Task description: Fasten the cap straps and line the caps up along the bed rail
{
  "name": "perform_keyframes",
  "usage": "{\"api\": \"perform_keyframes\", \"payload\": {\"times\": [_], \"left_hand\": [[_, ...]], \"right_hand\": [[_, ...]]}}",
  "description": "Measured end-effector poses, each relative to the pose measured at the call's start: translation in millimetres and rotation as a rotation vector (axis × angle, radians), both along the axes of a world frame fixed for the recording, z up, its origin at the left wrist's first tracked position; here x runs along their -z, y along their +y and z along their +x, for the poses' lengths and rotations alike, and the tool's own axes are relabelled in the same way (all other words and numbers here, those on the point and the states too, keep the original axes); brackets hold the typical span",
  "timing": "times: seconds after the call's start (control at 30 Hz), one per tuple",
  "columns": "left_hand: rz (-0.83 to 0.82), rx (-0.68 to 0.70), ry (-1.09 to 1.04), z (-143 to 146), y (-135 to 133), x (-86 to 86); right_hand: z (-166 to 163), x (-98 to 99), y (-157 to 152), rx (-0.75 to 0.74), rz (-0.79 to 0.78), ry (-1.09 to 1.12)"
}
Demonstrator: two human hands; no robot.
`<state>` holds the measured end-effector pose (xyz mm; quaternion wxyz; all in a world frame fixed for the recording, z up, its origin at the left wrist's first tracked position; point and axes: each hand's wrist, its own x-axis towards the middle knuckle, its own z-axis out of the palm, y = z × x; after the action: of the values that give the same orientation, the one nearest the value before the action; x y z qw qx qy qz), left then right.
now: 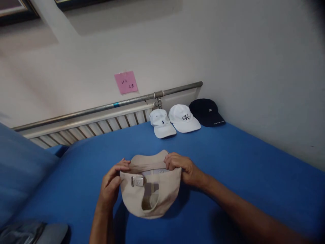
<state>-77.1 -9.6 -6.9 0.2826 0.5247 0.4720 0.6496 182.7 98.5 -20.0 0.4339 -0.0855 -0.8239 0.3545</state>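
- Over the blue bed (228,162), both hands hold a beige cap (149,193) just above the sheet, its back turned to the camera.
- Left hand (111,184): fingers closed on the cap's left rim, beside the metal buckle (138,181) of the back strap.
- Right hand (181,166): fingers curled and clamped over the cap's upper right rim, knuckles up.
- Cap's brim (148,159) points away, toward the wall; the arched back opening below the strap shows the lining inside.
- Farther back, against the wall, three caps lie in a row on the bed, each touching or just beside the next: a white cap with a small dark logo (161,122), a white cap with dark letters (183,118), a dark cap (206,112).
- A pink note (126,82) is stuck on the wall above a metal pipe (106,106).
- Grey cloth (33,233) lies at the lower left corner.
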Motion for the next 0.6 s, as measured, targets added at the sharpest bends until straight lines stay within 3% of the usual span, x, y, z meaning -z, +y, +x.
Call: {"api": "perform_keyframes", "payload": {"times": [0.2,0.37,0.5,0.6], "left_hand": [[-0.167,0.140,0.461,-1.2,-1.2,-3.0],[-0.259,0.104,0.424,4.7,1.1,4.4],[-0.326,0.113,0.318,7.1,-1.2,2.0],[-0.350,0.166,0.435,9.4,-2.2,-2.4]], "right_hand": [[1.6,18.3,12.7,0.156,0.130,-0.053],[9.3,22.9,23.8,0.146,0.149,-0.210],[15.2,0.0,14.1,0.240,0.166,-0.431],[12.4,-29.1,-11.5,0.269,0.207,-0.247]]}}
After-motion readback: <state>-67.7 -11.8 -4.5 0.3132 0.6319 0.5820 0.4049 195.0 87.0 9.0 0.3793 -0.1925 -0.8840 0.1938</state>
